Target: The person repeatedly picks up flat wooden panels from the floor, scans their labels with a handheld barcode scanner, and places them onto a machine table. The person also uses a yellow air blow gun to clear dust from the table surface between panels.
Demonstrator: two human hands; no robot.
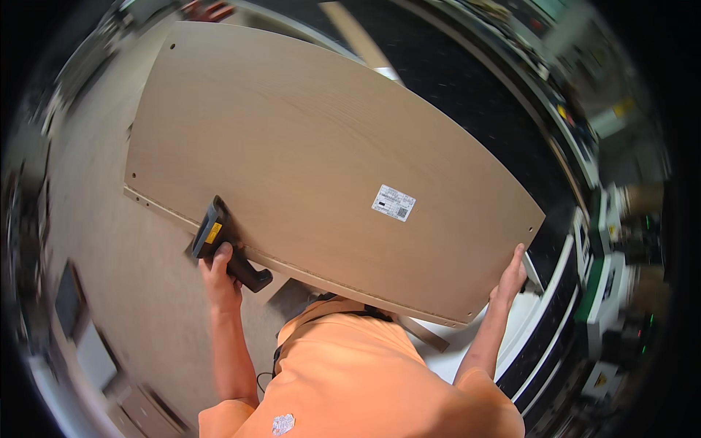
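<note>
A large wood-coloured panel (292, 139) is held up in front of my body, tilted, with drilled holes near its corners. A white printed label (393, 203) is stuck on its face, right of the middle. My left hand (221, 271) is closed around a dark handheld barcode scanner (212, 228) with a yellow sticker, right at the panel's near edge; whether its hidden fingers also support the panel I cannot tell. My right hand (509, 276) grips the panel's right end, thumb along the face and the other fingers mostly out of sight.
Behind the panel runs a black conveyor belt (467, 80), with a narrow wooden strip (355, 33) on it. Machinery with green and white housings (606, 285) stands at the right. Dark and pale boards (95, 358) lie at the lower left, by the floor (95, 197).
</note>
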